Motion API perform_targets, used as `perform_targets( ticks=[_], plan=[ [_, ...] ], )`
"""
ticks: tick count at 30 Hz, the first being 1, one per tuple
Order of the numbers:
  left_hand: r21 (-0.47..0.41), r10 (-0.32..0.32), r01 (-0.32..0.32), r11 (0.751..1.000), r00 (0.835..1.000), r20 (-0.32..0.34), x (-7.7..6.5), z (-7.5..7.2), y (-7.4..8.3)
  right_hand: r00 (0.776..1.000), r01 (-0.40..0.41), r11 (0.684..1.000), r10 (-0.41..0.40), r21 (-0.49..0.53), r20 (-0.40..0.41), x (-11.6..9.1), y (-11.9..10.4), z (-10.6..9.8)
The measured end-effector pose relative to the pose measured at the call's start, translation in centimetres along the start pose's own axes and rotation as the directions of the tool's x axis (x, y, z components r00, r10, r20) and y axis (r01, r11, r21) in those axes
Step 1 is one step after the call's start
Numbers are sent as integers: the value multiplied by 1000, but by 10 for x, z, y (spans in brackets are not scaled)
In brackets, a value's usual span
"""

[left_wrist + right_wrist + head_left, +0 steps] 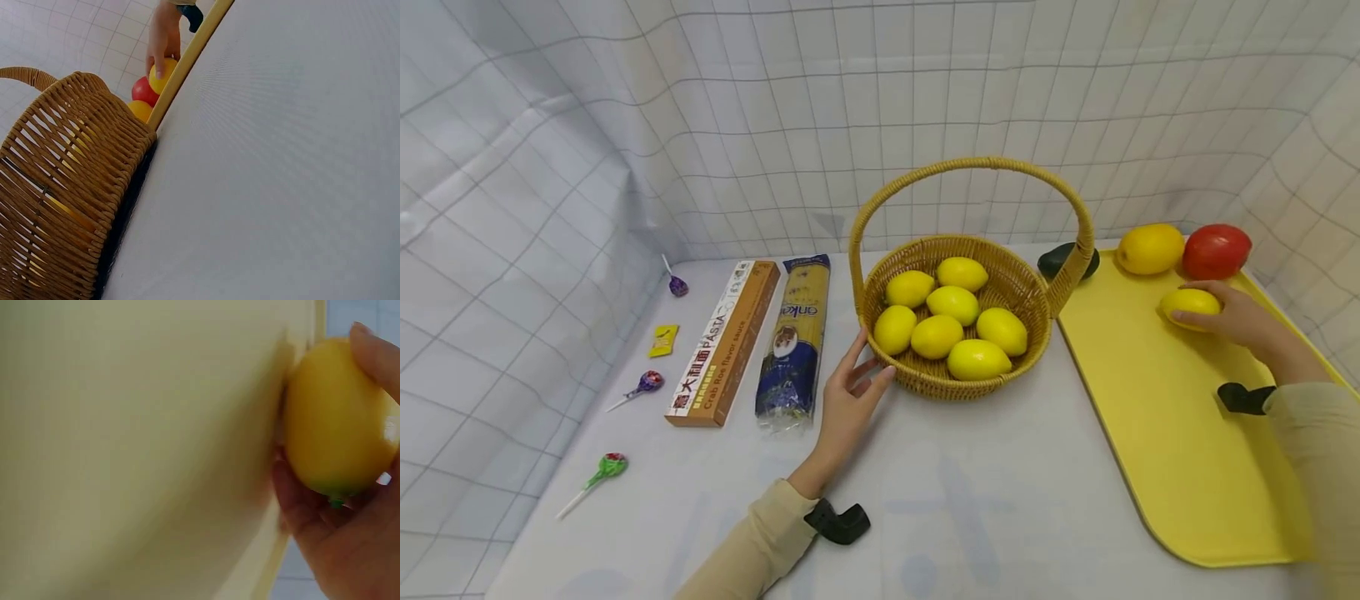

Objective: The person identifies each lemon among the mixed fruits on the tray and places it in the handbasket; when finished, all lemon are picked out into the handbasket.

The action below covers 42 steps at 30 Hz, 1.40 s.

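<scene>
A wicker basket (951, 388) with a tall arched handle stands mid-table, holding several yellow lemons (937, 337). My left hand (846, 407) touches its near left side, fingers extended along the rim. On the right, my right hand (1243, 321) grips another lemon (1187, 307) over the yellow tray (1150, 392). The right wrist view shows this lemon (337, 419) closely, with thumb and fingers around it and its green stem end toward the palm. In the left wrist view, the basket's woven side (69, 162) fills the left, and the left hand is out of sight.
At the tray's far end lie a larger yellow fruit (1151, 249) and a red fruit (1217, 252). A dark green avocado-like fruit (1063, 261) sits behind the basket handle. Left of the basket are a spaghetti pack (796, 333), a pasta box (724, 343), lollipops (613, 465) and a yellow sweet (663, 340).
</scene>
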<state>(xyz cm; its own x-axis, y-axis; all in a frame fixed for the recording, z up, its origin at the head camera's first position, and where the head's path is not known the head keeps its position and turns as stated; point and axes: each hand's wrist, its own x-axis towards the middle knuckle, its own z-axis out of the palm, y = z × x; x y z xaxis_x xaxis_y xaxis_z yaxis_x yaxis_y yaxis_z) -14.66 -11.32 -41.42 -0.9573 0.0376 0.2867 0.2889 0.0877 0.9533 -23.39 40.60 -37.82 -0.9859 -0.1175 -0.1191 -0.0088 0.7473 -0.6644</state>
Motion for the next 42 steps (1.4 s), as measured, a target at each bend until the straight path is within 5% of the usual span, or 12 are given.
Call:
perform_targets(
  ticks=[7, 9, 12, 15, 17, 23, 27, 36, 42],
  plan=[
    [16, -9, 9, 1000, 1000, -4, 1, -1, 3, 971, 163, 986, -156, -25, 181, -43, -56, 24],
    [13, -18, 18, 1000, 1000, -6, 1, -2, 5, 934, 262, 965, -259, 20, 247, -50, -81, 31],
    [-8, -17, 17, 1000, 1000, 4, 0, -1, 14, 837, 406, 901, -434, 154, 334, -53, -119, 44],
    [-19, -15, 15, 1000, 1000, 14, 0, 0, 26, 750, 451, 837, -544, 310, 376, -50, -156, 59],
    [-10, -20, 20, 1000, 1000, 16, 0, 0, 33, 728, 436, 811, -573, 390, 376, -43, -179, 74],
    [-1, -18, 18, 1000, 1000, 11, 0, 0, 32, 805, 198, 789, -469, 582, 363, -14, -232, 130],
    [-1, -9, 9, 1000, 1000, 6, 1, 0, 21, 820, 94, 807, -395, 584, 414, -3, -247, 158],
    [8, 2, -2, 1000, 1000, 2, 4, 1, 5, 824, 227, 909, -370, 348, 429, -1, -240, 162],
    [11, 14, -14, 1000, 1000, -3, 5, 0, -2, 813, 343, 911, -411, 230, 413, -4, -232, 155]
  ],
)
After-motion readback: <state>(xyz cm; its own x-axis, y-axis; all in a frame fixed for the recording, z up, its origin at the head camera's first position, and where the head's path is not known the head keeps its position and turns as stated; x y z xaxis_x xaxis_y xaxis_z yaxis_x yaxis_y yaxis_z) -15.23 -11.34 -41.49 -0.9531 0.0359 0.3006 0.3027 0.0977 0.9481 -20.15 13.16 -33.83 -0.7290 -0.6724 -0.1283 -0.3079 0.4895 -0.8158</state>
